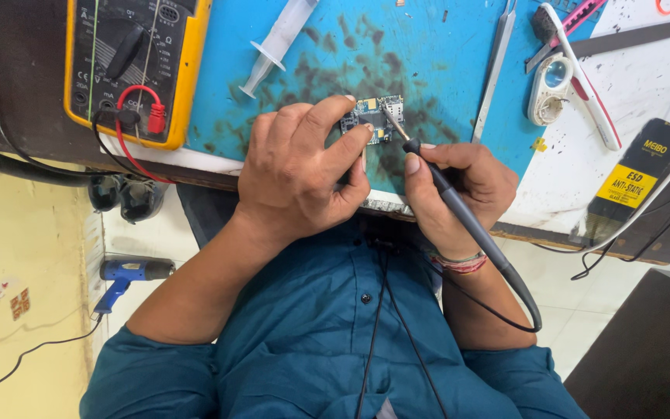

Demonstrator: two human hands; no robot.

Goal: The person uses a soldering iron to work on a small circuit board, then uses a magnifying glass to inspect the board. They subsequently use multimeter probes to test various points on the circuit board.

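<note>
i note the left hand [300,174] pinching the small circuit board [372,120] at its fingertips; the right hand [459,190] grips a soldering iron [459,209], tip on the board. soldering underway; the next touch needs a steady tip.

A yellow rectangular label [626,186] with dark print is seen on the black handle of a brush [630,182] at the right side, on the white part of the bench. Above it, on the same handle, a smaller light marking [655,147] is found. No package and no screen are seen.
</note>
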